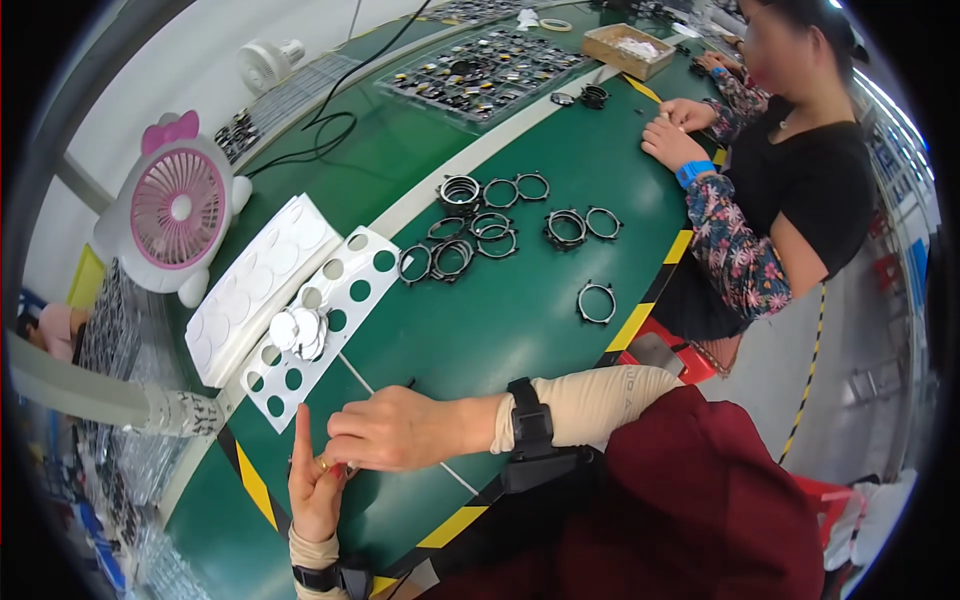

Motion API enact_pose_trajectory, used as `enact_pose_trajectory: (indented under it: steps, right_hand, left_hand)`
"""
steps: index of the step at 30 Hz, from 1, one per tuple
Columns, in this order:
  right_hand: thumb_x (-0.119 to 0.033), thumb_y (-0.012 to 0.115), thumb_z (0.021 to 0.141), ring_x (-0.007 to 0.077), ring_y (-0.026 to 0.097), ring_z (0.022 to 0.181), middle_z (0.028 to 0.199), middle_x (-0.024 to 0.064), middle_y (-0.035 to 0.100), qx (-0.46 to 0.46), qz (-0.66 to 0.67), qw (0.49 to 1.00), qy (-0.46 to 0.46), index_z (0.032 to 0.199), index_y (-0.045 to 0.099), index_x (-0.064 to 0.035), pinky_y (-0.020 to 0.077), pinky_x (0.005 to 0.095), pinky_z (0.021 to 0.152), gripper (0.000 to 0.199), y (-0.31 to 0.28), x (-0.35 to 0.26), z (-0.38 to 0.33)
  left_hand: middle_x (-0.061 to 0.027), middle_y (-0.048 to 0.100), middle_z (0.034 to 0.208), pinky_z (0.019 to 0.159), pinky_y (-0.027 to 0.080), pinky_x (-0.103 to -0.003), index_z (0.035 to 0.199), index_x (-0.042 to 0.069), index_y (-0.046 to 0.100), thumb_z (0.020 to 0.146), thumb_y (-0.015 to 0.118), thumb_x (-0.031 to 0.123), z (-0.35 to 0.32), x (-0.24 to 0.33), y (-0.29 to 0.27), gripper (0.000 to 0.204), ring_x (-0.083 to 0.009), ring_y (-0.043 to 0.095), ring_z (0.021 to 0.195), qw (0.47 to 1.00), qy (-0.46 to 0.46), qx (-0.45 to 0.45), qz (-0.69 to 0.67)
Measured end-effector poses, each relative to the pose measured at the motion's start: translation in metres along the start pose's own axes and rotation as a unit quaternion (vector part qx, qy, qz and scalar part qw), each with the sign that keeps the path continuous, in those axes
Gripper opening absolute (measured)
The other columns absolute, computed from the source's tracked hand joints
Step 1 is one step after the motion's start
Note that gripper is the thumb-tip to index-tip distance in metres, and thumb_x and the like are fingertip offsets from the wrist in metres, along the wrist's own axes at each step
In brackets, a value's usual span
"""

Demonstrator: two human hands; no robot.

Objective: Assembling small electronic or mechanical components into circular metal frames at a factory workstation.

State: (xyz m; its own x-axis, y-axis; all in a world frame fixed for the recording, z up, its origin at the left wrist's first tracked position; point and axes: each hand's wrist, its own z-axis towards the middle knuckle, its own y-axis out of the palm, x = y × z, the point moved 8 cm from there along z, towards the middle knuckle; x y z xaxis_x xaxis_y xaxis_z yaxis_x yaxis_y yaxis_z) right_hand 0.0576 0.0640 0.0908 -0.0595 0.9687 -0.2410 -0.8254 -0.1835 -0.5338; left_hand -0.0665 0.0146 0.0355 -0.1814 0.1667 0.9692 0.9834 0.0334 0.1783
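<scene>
My left hand [316, 497] is upright near the table's front edge, its index finger stretched up and its thumb bent in against the other fingers. Over it, from the right, comes my right hand [388, 428], fingers curled and closed, the tips meeting the left thumb. Whatever the two hands pinch between them is hidden by the fingers. Just beyond them lies a white sheet with round holes [318, 268], bearing a small pile of white discs [299, 331]. Alongside it is a thick stack of white sheets marked with circles [262, 270].
Several black ring-shaped watch cases [452, 258] lie mid-table; a single ring [596, 302] is nearer the right edge. A pink-and-white fan [180, 207] stands at left. Beyond are a parts tray [485, 72] and a box [628, 50]. A co-worker [790, 170] sits at right.
</scene>
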Motion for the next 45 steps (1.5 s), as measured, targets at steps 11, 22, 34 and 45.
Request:
enact_pose_trajectory:
  steps: [11, 22, 34, 45]
  right_hand:
    - [-0.021, 0.073, 0.074, 0.0168, 0.056, 0.066, 0.079, 0.003, 0.048, 0.006, 0.014, 1.0, -0.002, 0.08, 0.053, -0.0102, 0.0434, 0.0313, 0.047, 0.023, -0.02, 0.006, -0.019]
    - [-0.017, 0.066, 0.077, 0.0207, 0.058, 0.06, 0.073, 0.0055, 0.05, 0.019, 0.059, 0.996, 0.071, 0.075, 0.05, -0.0067, 0.0421, 0.0345, 0.046, 0.019, -0.022, 0.019, -0.023]
    - [-0.016, 0.063, 0.08, 0.0212, 0.058, 0.059, 0.071, 0.0051, 0.051, 0.02, 0.061, 0.996, 0.066, 0.075, 0.05, -0.0073, 0.0421, 0.0351, 0.046, 0.017, -0.037, 0.019, -0.028]
    - [-0.015, 0.071, 0.076, 0.0199, 0.055, 0.059, 0.071, 0.0038, 0.047, 0.04, 0.083, 0.994, 0.06, 0.078, 0.049, -0.0077, 0.0411, 0.0339, 0.045, 0.023, -0.045, 0.021, -0.034]
  left_hand:
    - [-0.0107, 0.067, 0.105, 0.094, 0.045, -0.031, 0.156, 0.006, -0.003, 0.084, 0.04, -0.009, 0.005, -0.004, 0.028, 0.085, -0.0162, 0.062, 0.096, 1.0, 0.012, -0.015, 0.002]
    - [-0.012, 0.068, 0.108, 0.092, 0.045, -0.026, 0.156, 0.005, 0.001, 0.087, 0.05, -0.008, 0.004, -0.007, 0.024, 0.086, -0.0143, 0.062, 0.098, 1.0, 0.011, -0.007, 0.007]
    - [-0.0128, 0.067, 0.107, 0.092, 0.046, -0.027, 0.155, 0.002, 0.002, 0.086, 0.05, -0.007, 0.005, -0.005, 0.042, 0.085, -0.0141, 0.062, 0.097, 1.0, 0.018, -0.01, 0.003]
    - [-0.0095, 0.067, 0.1, 0.096, 0.05, -0.037, 0.155, 0.001, 0.003, 0.086, 0.054, 0.001, 0.007, -0.008, 0.047, 0.086, -0.0188, 0.066, 0.096, 0.999, 0.024, 0.018, 0.028]
